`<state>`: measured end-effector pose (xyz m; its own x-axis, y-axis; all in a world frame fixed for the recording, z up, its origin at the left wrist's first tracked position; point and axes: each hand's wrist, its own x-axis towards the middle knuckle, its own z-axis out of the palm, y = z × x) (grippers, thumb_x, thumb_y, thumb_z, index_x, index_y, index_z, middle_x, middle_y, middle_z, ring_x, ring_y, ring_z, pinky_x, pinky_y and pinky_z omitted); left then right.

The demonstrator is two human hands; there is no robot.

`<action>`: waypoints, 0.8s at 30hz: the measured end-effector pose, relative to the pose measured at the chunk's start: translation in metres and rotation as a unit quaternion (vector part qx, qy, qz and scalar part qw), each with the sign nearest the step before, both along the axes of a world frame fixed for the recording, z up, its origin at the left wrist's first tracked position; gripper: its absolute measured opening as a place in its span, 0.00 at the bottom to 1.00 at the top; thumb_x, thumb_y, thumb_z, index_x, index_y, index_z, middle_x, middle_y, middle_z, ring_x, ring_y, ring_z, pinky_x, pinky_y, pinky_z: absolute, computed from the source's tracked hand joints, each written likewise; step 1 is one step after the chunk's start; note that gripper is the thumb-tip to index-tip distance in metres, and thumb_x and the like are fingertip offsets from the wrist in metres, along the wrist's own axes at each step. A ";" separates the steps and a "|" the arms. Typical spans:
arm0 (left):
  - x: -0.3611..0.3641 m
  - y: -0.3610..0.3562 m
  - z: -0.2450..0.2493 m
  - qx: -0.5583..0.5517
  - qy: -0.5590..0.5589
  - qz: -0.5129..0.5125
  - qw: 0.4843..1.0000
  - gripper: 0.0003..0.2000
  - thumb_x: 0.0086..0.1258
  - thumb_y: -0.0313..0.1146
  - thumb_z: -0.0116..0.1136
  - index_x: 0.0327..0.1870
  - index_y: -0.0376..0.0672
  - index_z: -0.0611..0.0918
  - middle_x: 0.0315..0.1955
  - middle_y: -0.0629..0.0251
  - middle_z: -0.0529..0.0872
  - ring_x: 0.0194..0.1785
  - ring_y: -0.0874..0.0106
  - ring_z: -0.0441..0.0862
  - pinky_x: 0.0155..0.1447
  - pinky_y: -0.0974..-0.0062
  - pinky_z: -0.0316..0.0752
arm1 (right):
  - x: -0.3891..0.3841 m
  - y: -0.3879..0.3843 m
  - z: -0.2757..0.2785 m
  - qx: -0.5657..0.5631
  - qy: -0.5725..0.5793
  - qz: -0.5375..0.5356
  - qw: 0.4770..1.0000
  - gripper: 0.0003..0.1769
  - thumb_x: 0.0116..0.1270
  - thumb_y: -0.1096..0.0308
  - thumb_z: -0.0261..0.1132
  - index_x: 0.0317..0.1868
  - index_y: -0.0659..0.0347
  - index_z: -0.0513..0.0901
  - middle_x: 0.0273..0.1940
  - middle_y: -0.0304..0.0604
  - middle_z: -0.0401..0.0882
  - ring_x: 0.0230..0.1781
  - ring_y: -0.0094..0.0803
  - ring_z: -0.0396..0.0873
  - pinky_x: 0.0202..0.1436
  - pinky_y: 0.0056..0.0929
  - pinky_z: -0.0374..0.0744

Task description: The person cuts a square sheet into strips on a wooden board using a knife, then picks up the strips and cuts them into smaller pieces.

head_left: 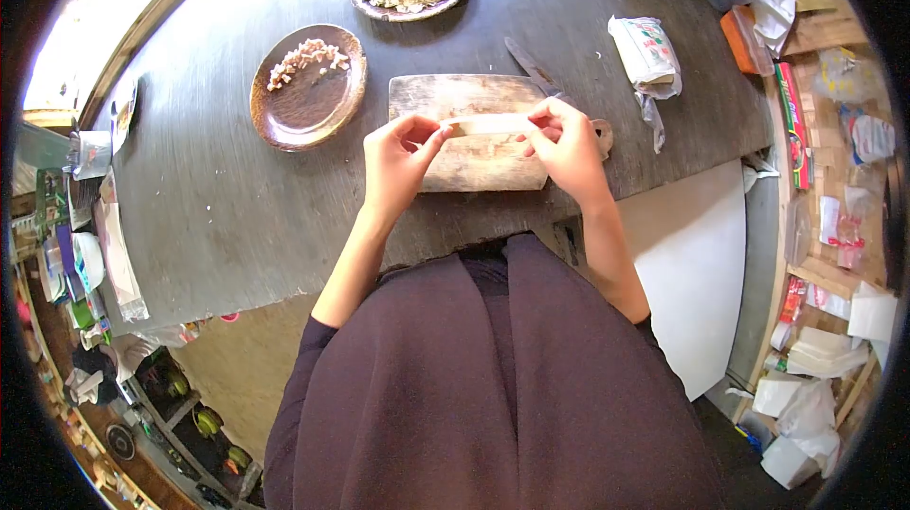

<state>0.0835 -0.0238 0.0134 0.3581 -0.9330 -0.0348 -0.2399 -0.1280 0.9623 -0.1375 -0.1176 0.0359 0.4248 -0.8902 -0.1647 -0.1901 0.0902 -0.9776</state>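
Pinched left end of pale strip between thumb and fingers of left hand. Saw long axis running left to right, over wooden board. Judged both hands about equally near strip's middle. Pinched right end likewise with right hand, nearer knife beyond board's far edge.

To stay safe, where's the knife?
In the head view, the knife lies by the far right corner of the cutting board, left of the white packet.
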 end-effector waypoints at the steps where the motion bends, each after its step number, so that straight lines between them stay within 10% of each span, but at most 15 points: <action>1: -0.002 -0.002 -0.003 -0.004 -0.056 0.010 0.998 0.08 0.68 0.32 0.72 0.37 0.36 0.88 0.26 0.65 0.89 0.29 0.82 0.82 0.36 0.80 0.77 | 0.001 -0.002 -0.008 -0.058 0.098 0.006 0.993 0.04 0.68 0.75 0.68 0.41 0.66 0.81 0.35 0.48 0.89 0.33 0.33 0.89 0.39 0.30 0.84; 9: -0.002 -0.005 -0.019 0.016 -0.217 -0.005 0.976 0.08 0.65 0.34 0.72 0.35 0.39 0.88 0.22 0.67 0.82 0.28 0.77 0.77 0.35 0.75 0.72 | 0.013 -0.003 -0.014 -0.289 0.330 0.026 0.898 0.04 0.64 0.68 0.66 0.37 0.57 0.84 0.33 0.41 0.83 0.40 0.43 0.81 0.46 0.40 0.78; 24: -0.005 -0.006 -0.022 -0.017 -0.401 -0.014 0.916 0.11 0.59 0.41 0.73 0.27 0.48 0.82 0.18 0.70 0.76 0.33 0.65 0.73 0.41 0.63 0.66 | 0.026 -0.015 -0.019 -0.326 0.449 0.057 0.830 0.06 0.62 0.62 0.71 0.33 0.53 0.85 0.39 0.41 0.81 0.52 0.42 0.75 0.56 0.42 0.71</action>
<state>0.0789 -0.0301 -0.0083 0.2318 -0.9377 0.2589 -0.8744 -0.0843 0.4778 -0.1120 -0.1329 0.0169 0.4782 -0.8773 0.0405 -0.8398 -0.4703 -0.2713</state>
